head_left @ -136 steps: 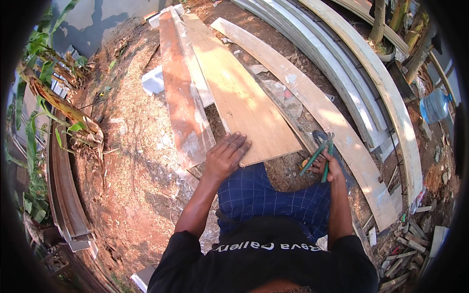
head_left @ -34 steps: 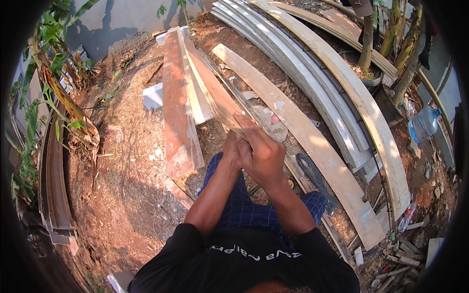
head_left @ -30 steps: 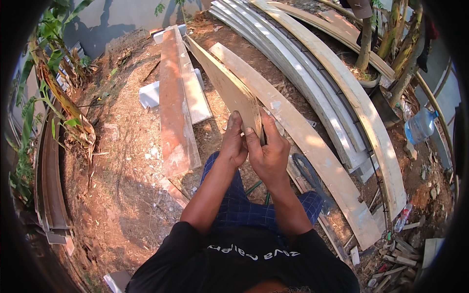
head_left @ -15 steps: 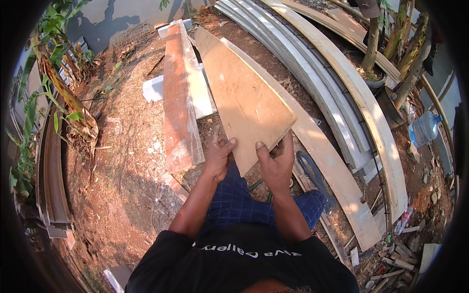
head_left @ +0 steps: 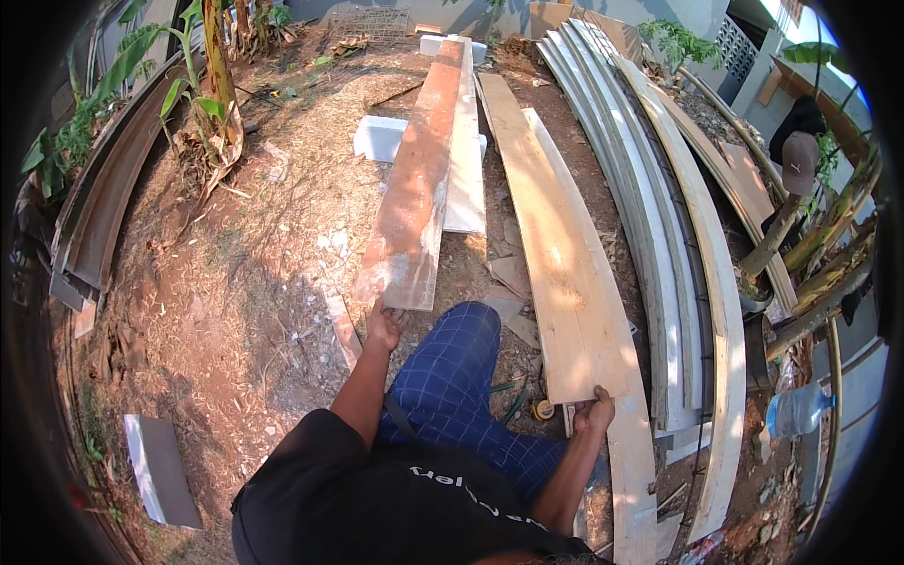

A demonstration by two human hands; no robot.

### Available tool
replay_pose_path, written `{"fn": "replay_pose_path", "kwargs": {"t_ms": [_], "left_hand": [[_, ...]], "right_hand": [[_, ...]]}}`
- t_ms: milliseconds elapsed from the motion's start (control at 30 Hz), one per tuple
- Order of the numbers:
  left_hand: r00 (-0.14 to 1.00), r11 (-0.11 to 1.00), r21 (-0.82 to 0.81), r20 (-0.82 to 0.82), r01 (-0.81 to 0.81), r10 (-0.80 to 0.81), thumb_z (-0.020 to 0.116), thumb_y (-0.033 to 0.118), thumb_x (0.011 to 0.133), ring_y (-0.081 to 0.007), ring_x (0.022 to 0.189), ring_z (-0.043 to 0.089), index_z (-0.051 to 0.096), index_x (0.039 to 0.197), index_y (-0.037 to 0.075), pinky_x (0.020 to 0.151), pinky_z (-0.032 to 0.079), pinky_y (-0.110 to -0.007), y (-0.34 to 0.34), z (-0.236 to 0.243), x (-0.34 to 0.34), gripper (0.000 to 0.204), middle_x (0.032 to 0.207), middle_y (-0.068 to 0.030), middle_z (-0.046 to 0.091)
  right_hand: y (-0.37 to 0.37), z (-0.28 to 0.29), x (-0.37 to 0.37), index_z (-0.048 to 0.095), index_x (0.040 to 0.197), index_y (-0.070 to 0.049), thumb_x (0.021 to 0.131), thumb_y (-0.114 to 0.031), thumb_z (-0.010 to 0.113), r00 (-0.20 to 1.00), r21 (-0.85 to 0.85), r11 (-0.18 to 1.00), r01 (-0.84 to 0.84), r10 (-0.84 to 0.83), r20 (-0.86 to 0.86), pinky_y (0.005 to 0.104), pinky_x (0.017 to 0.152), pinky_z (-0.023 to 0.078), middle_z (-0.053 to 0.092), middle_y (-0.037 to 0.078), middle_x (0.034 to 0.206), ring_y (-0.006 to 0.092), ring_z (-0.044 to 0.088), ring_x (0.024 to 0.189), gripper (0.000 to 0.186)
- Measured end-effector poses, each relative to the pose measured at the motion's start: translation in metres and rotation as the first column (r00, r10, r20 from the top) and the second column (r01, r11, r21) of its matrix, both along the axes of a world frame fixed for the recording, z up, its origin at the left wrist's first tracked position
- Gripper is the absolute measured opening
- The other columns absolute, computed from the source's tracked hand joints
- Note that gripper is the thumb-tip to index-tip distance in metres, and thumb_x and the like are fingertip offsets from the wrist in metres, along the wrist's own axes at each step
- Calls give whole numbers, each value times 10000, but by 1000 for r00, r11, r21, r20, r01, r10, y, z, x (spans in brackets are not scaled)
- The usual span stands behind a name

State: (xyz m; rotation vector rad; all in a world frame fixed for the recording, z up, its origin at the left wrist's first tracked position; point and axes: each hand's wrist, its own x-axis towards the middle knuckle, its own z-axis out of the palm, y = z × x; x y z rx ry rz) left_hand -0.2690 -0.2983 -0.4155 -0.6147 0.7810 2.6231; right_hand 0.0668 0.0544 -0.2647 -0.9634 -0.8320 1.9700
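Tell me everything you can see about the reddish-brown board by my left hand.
The reddish-brown board is long, straight-sided and narrow, and looks like wood. Its upper face is patchy, with whitish-grey smears and bare-looking spots mostly toward the near end. It lies lengthwise, running away from you, broad face up. Your left hand is at its near end, by the left corner; how firmly it grips is unclear. A paler board runs along its right side. What supports it underneath is mostly hidden.

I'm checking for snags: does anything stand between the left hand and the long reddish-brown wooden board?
Nothing visible does: the left hand is at the near end of the long reddish-brown wooden board.
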Motion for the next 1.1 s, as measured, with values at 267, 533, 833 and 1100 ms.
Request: {"fn": "replay_pose_path", "kwargs": {"t_ms": [267, 533, 833, 1100], "left_hand": [[996, 1000, -20, -86, -23, 21, 611, 175, 1018, -316, 1050, 660, 476, 1329, 70, 857, 635, -454, 46, 77, -13, 355, 1226, -139, 602], [915, 996, 15, -398, 83, -70, 669, 160, 993, -306, 961, 728, 402, 1320, -3, 785, 654, -387, 91, 215, 25, 452, 1125, -138, 617], [984, 988, -124, -137, 96, -113, 499, 273, 1065, -299, 1068, 648, 535, 1312, 48, 906, 596, -434, 92, 134, 11, 337, 1270, -133, 611], [954, 937, -181, 75, 300, -291, 534, 436, 1044, -342, 1311, 531, 439, 1440, 9, 1085, 516, -434, 32, 8, -19, 590, 1440, -211, 490]], "right_hand": [[37, -31, 9, 359, 1501, -8, 983, -115, 425, 999, -173, 985, -26, 32, 31, 539, 980, 578, 508, 240, 1433, 386, 582, 1273, 533], [42, -80, 15, 471, 1413, -17, 960, -127, 469, 1000, -218, 976, -14, 19, 19, 528, 989, 579, 602, 187, 1367, 364, 632, 1221, 467], [38, -110, 19, 462, 1410, -51, 994, -157, 496, 1000, -214, 977, -5, 11, 28, 510, 983, 545, 606, 136, 1364, 320, 629, 1206, 431], [-22, 21, 6, 357, 1487, -57, 999, -155, 568, 998, 109, 993, -33, 39, -50, 464, 957, 569, 556, 150, 1357, 282, 625, 1209, 541]]}}
